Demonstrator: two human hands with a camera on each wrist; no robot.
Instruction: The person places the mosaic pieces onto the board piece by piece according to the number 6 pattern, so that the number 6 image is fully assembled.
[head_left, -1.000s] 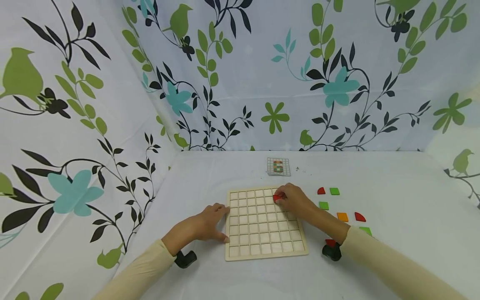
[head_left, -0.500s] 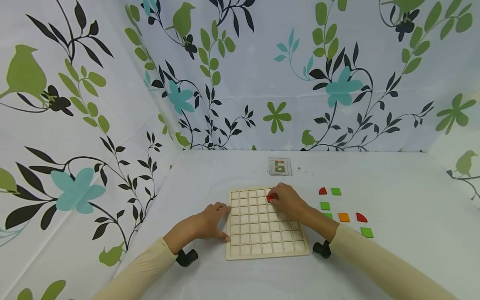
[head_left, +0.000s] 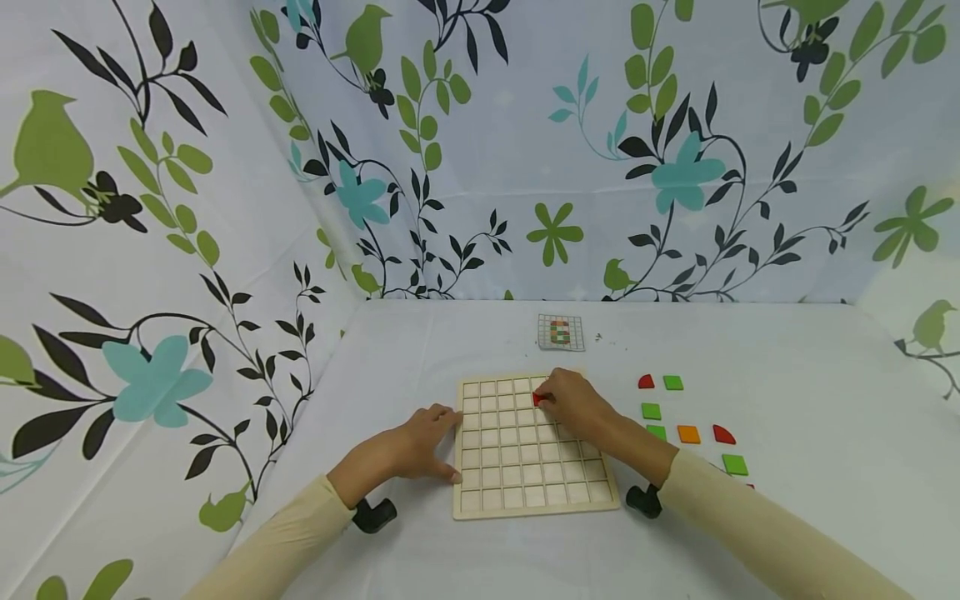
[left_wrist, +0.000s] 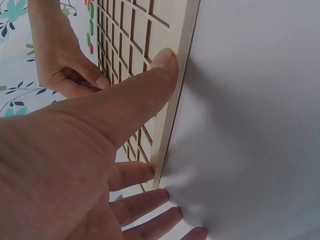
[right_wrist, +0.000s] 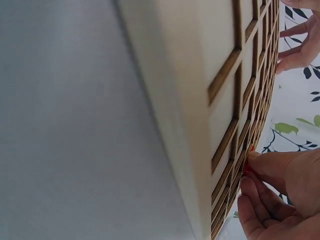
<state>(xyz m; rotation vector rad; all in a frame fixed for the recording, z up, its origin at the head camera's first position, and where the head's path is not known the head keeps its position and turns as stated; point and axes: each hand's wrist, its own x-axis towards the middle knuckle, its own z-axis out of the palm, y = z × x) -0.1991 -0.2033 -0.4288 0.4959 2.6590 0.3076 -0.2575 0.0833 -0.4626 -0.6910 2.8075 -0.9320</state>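
- your right hand (head_left: pixel 576 402), in the middle of the frame, pinches a red piece (head_left: pixel 537 399) between thumb and finger at the upper part of the gridded board (head_left: pixel 510 476); whether the piece is seated in a cell you cannot tell – the fingers cover it.
- your left hand (head_left: pixel 420 443), left of centre, has its fingers spread wide and grips nothing; thumb and forefinger touch the board's left rim, which likely steadies it.
- as for progress, you look to be near the start: no seated piece shows in the cells in view, though your right hand and forearm hide some.
- still off the board, right of centre in the frame, lie loose green squares (head_left: pixel 673 382), an orange square (head_left: pixel 689 434) and red quarter-rounds (head_left: pixel 723 434) on the white-covered bench (head_left: pixel 825 417); your right sleeve (head_left: pixel 738 508) may hide more.
- above the board lies a small card (head_left: pixel 561 332) with a coloured grid – perhaps your pattern.
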